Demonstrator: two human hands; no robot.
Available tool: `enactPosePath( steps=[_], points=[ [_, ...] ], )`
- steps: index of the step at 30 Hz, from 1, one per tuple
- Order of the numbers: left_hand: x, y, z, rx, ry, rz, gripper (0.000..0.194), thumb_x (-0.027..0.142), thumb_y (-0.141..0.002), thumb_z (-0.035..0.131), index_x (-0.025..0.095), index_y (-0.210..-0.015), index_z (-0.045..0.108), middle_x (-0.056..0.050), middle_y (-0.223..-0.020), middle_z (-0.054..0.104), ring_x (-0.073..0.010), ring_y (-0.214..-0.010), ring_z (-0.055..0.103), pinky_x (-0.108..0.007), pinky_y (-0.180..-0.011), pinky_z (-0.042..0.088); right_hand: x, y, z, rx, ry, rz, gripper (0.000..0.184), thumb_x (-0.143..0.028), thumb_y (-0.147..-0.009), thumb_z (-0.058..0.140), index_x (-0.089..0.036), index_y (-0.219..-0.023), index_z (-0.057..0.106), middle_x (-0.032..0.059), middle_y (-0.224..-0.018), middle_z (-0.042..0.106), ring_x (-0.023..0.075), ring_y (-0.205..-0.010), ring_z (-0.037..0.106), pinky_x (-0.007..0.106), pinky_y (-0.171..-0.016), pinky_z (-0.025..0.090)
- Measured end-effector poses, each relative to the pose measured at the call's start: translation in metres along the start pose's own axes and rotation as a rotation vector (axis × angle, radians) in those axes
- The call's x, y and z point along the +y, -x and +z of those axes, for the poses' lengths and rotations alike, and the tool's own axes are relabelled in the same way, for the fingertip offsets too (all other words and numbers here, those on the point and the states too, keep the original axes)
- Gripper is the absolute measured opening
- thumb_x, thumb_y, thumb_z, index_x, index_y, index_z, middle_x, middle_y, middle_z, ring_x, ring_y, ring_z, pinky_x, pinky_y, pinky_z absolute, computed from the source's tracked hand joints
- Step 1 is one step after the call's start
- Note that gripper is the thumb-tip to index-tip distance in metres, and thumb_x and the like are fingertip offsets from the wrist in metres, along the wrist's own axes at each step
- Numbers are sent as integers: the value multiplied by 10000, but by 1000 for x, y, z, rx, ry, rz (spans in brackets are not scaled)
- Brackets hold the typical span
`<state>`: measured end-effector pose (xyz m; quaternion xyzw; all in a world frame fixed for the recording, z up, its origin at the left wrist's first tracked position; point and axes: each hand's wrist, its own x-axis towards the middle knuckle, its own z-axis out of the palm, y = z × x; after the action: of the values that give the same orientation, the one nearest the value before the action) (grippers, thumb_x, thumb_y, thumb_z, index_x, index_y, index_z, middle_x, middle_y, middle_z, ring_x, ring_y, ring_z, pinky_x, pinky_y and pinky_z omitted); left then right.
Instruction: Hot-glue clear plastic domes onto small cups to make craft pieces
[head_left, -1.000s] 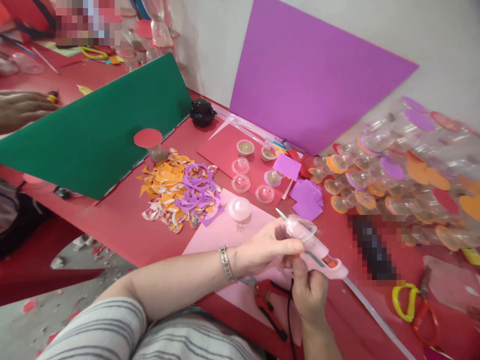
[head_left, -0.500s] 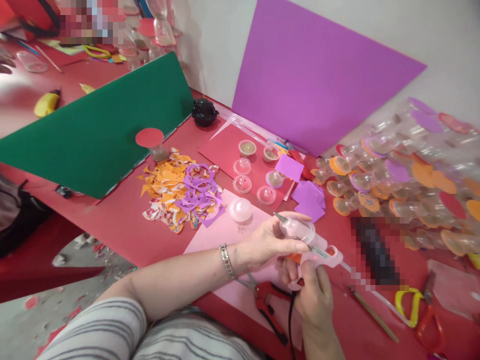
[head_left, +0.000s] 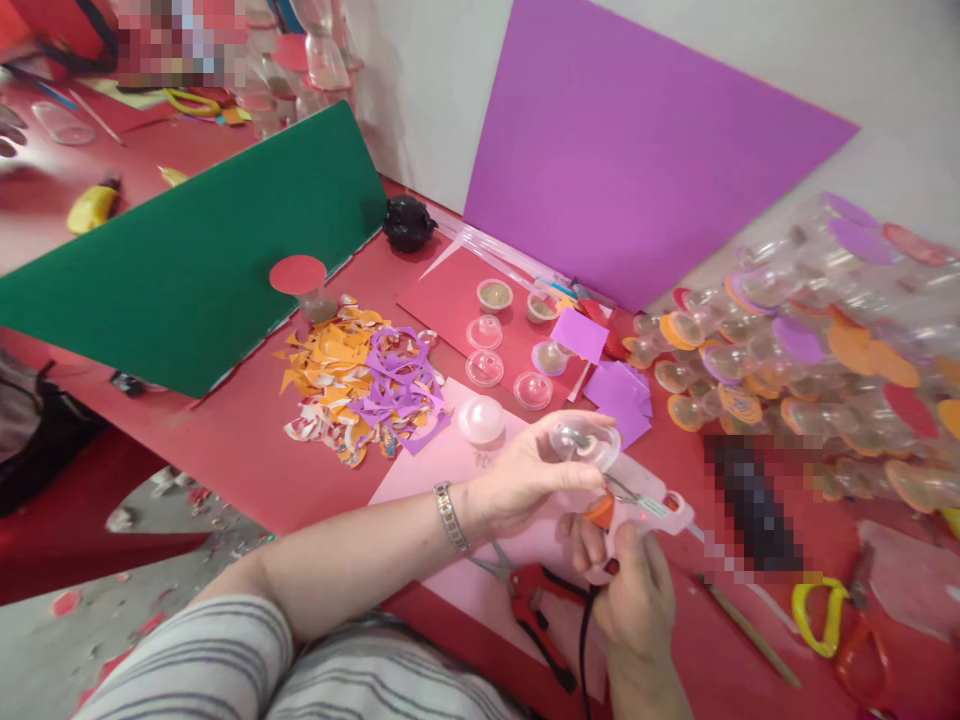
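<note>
In the head view my left hand [head_left: 525,470] holds a clear plastic dome lid [head_left: 606,438] between thumb and fingers, with its opening tilted up. My right hand [head_left: 637,585] is wrapped round the handle of a pale hot glue gun [head_left: 651,508] with an orange trigger. The gun's nozzle is seen at the dome; whether it touches the plastic I cannot tell. A clear glue stick [head_left: 709,550] trails from the gun's back. Below my hands, red-handled pruning shears [head_left: 529,600] lie partly on a pink sheet [head_left: 420,490].
A whitish dome [head_left: 481,420] and clear dome lids [head_left: 484,367] sit ahead. Orange and purple paper scraps [head_left: 341,345] are heaped left, before a green board [head_left: 225,240]. Stacked plastic cups [head_left: 750,360], yellow-handled scissors [head_left: 814,625] and a wooden stick [head_left: 750,628] lie right.
My left hand has turned the dome lid, so its round opening shows more. The nozzle tip, earlier sticking out to the left, now appears within the dome's outline.
</note>
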<state>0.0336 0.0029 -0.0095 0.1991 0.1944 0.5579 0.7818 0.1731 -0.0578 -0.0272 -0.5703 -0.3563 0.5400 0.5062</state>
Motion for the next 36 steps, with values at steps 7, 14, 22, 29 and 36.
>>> enactPosePath(
  steps=[7,14,22,29,36],
  points=[
    [18,-6,-4,29,-280,243,638,464,-611,916,223,-1153,681,-57,-1087,677,-213,-1035,619,-351,-939,491,-11,-9,-5,-2,4,-109,539,-574,-872,609,-204,-535,409,-64,-463,434,105,-479,479,357,-647,498],
    [36,-1,-9,35,-972,597,521,426,-811,775,213,-1251,594,-77,-1199,639,-229,-1085,597,-415,-997,485,-23,-14,-3,93,-34,-207,509,-518,-840,623,-207,-496,413,-69,-444,397,93,-443,428,336,-613,508],
    [34,-1,-8,89,-1383,555,425,192,-834,716,203,-1232,569,-66,-1104,638,-211,-1023,563,-381,-909,523,-18,-7,-10,3,-5,-325,445,-447,-875,611,-190,-543,465,-50,-515,456,87,-511,474,307,-678,500],
    [36,0,-8,141,-1599,645,436,68,-814,652,205,-1215,554,-40,-1028,580,-172,-930,557,-300,-800,527,-10,-4,-15,-143,98,-454,336,-328,-954,528,-201,-644,505,-24,-554,506,122,-554,544,251,-533,470],
    [43,2,-11,123,-1778,748,421,93,-872,553,200,-1275,497,-56,-1022,552,-189,-927,536,-325,-804,506,-13,-2,-16,-151,269,-595,304,-306,-974,515,-202,-694,575,-2,-586,608,139,-519,597,249,-474,520]
  ],
)
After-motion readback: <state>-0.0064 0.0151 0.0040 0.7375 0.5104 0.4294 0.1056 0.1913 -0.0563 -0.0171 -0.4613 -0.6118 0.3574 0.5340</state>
